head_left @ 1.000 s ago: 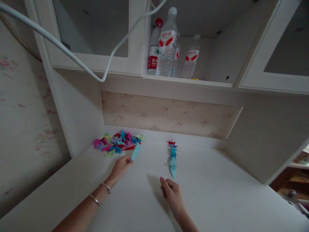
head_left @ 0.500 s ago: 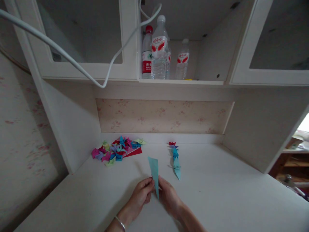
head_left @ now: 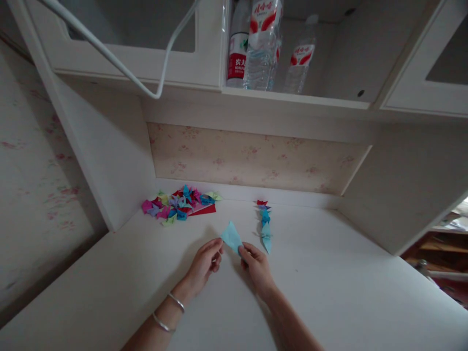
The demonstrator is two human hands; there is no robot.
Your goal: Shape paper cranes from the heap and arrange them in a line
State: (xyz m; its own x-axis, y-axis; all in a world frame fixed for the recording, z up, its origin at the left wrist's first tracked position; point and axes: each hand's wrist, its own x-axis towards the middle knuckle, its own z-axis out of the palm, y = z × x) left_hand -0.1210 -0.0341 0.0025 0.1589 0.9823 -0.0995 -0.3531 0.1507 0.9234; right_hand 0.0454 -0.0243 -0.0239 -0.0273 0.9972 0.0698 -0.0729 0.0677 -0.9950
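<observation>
A light-blue piece of origami paper [head_left: 231,236], folded to a triangle, is held above the desk between my two hands. My right hand [head_left: 256,265] pinches its lower right corner between thumb and fingers. At its left corner, the thumb and index fingertips of my left hand [head_left: 206,261] close on the paper; the other fingers curl beneath. Two silver bangles circle my left wrist. Beyond my right hand, a row of folded paper cranes [head_left: 266,229] in red, purple and blues runs toward the back of the desk.
A heap of colourful folded paper [head_left: 175,204] lies at the back left, with a flat red sheet [head_left: 204,210] beside it. Plastic bottles [head_left: 263,48] stand on the shelf overhead. A white cable [head_left: 124,68] hangs before the cabinet. Side panels bound the white desk [head_left: 329,292].
The paper was a narrow shape seen nearly edge-on; now it shows as a triangle. My hands have moved apart, the right to the paper's lower corner. The view has tilted down.
</observation>
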